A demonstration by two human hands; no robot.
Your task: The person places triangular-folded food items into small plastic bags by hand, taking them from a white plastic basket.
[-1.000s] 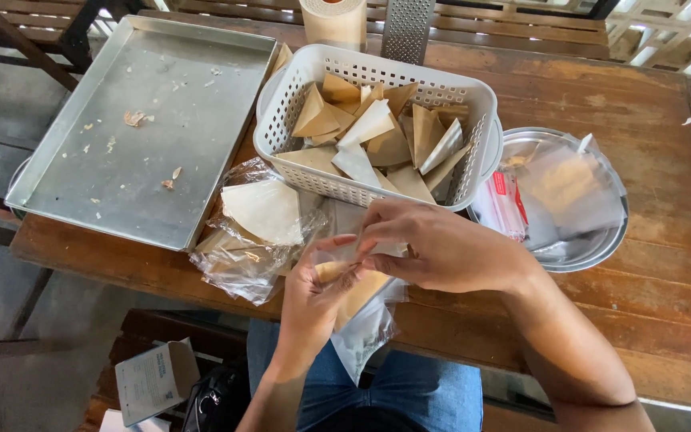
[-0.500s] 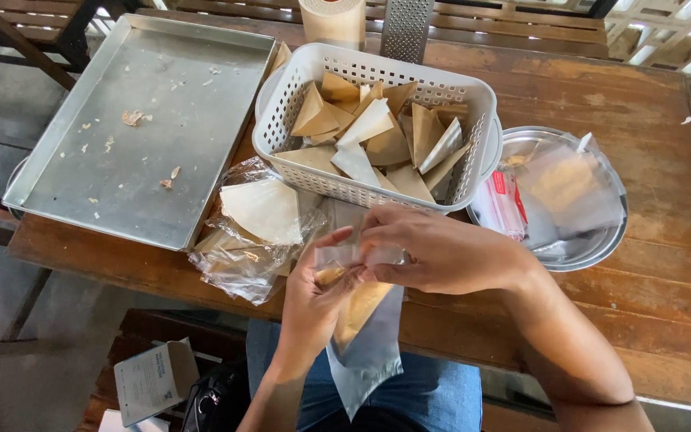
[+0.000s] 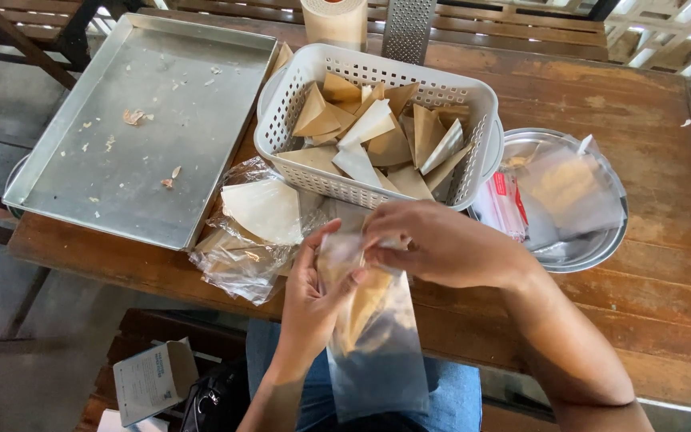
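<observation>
While both hands meet over the near edge of the worn brown wooden table [image 3: 601, 336], the left hand [image 3: 313, 300] pinches one side of the mouth of a clear, limp plastic bag [image 3: 377, 352] between thumb and fingers, and the right hand [image 3: 441, 244] curls over the other side, fingers closed on the film. A tan triangular wafer-like piece [image 3: 361, 308] sits partway inside the bag, which hangs off the table edge above the person's lap. To do this well, I judge the mouth should be held wide and the thin piece slid in point first, gently, since it looks brittle and the film clings. Just behind the hands stands a white perforated plastic basket [image 3: 281, 128] heaped with more tan triangles, stiff and flat-sided. Left of it lies a crinkled heap of clear bags [image 3: 241, 256] around pale sheets, touching a dull metal rectangular tray [image 3: 201, 88] dotted with crumbs. To the right, a round shiny metal dish [image 3: 593, 248] holds further glossy packets.
</observation>
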